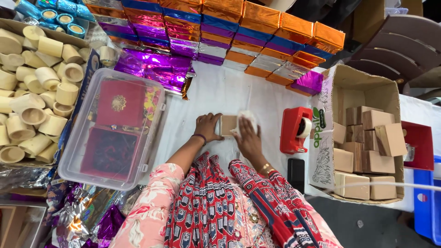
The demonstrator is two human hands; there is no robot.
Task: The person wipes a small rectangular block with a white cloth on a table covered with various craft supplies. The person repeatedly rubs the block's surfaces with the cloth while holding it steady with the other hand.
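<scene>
Fingers of the left hand (207,127) curl against the small wooden box (227,125) at centre of the white worktop (220,92); the right hand (248,138) presses a white cloth (246,117) flat on it. At 3 o'clock sits a red tape dispenser (296,130).

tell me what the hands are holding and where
A small wooden box on the white table: left hand at its left edge, right hand pressing its right side.

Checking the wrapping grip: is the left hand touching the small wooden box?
Touching: the head view shows the left hand with fingers pressed against the wooden box.
</scene>
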